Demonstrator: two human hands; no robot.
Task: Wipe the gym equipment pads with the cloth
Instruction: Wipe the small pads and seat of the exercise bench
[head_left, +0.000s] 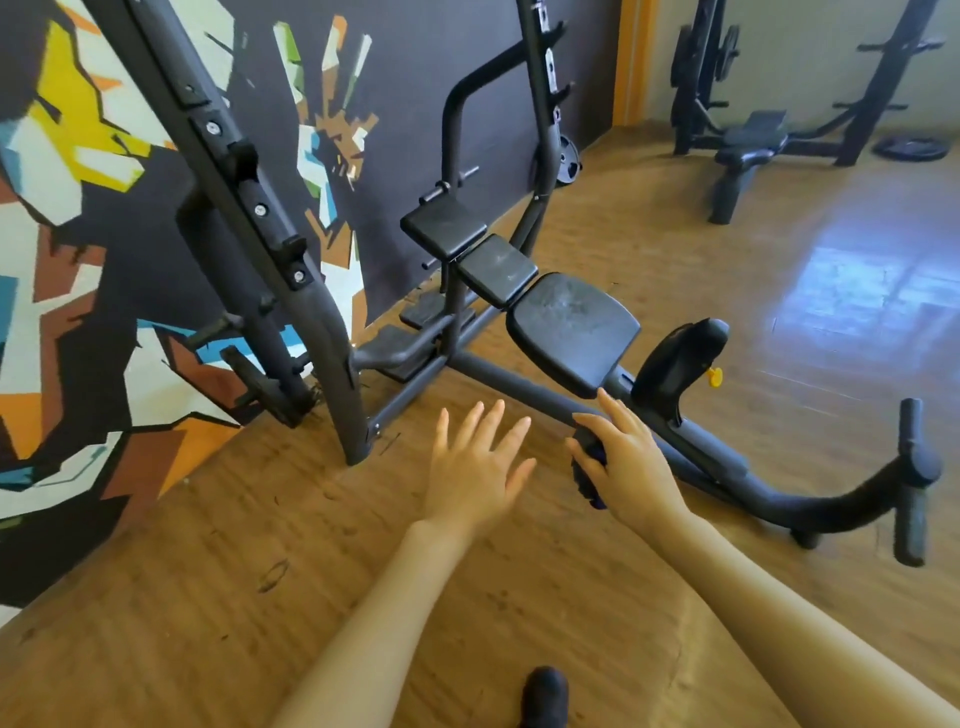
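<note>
Nearest the camera, a dark shoe (544, 696) is standing on the wooden floor (260, 545). Left hand (475, 470) is hovering with fingers spread, holding nothing. Right hand (626, 462) is gripping a dark cloth (589, 470) just beside the dusty seat pad (571, 332) of the bench (519, 384).

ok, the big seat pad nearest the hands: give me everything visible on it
The seat pad is a black, rounded-rectangle cushion, vinyl by its look, with a pale dusty or scuffed patch across its top. It is the largest and nearest of three pads in a row on the dark metal bench frame, tilted slightly. Nothing rests on it. The right hand, holding a dark cloth, sits just below its near edge; whether the fingertip touches is unclear.
</note>
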